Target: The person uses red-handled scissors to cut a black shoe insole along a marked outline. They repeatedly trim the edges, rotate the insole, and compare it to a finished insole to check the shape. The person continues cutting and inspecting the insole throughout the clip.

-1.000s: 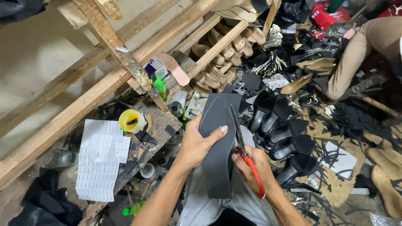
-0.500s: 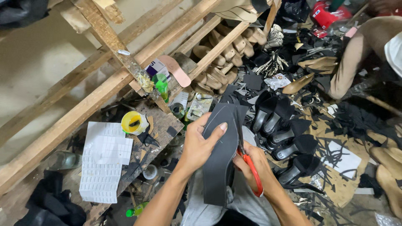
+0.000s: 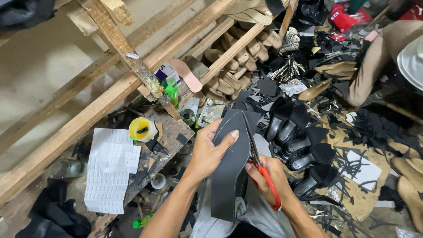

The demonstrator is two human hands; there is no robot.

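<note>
My left hand (image 3: 210,150) grips the left edge of a long dark grey sheet (image 3: 230,176) shaped like a shoe sole, with a pale outline drawn on it, thumb lying across its face. My right hand (image 3: 269,181) holds red-handled scissors (image 3: 260,165) whose blades run up along the sheet's right edge. The sheet hangs upright over my lap, above my grey trousers (image 3: 260,216).
A small wooden bench (image 3: 169,132) at left carries a yellow glue pot (image 3: 142,129), a green bottle (image 3: 171,91) and white label sheets (image 3: 110,169). Black high-heel shoes (image 3: 304,154) and dark scraps lie at right. Wooden beams (image 3: 105,101) cross behind. Another person's sleeve (image 3: 379,57) is at upper right.
The sheet has been lowered and turned slightly, and the scissor blades have worked further up along its right edge. Both hands kept their hold.
</note>
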